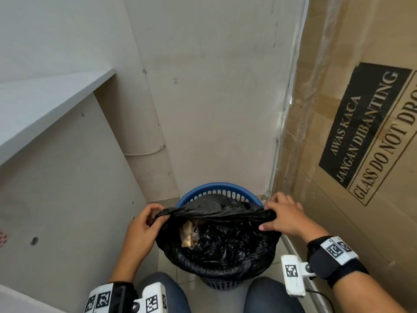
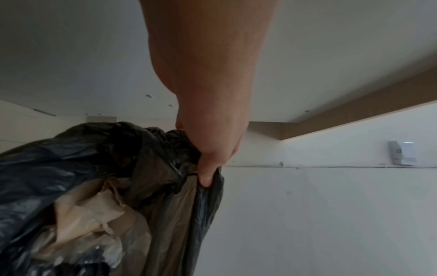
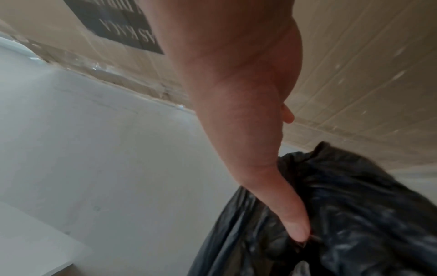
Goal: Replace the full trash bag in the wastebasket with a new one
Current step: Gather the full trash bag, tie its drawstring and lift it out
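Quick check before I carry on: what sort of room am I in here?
Probably a storage or utility corner indoors, not a kitchen or office floor. A tall cardboard box marked for glass leans on the right, bare white panels and a shelf stand on the left, and the blue wastebasket sits wedged between them on tile.

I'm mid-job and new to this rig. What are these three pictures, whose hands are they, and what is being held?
No machine here: a person wears three cameras. The wide picture comes from the head, looking down; the other two look along each wrist. The white tagged blocks are the wrist cameras. The left hand and right hand each grip one side of the black trash bag, gathering its top edge. The bag sits in the blue wastebasket on the floor, its near edge folded over the rim, with crumpled paper inside. A cardboard box stands to the right.
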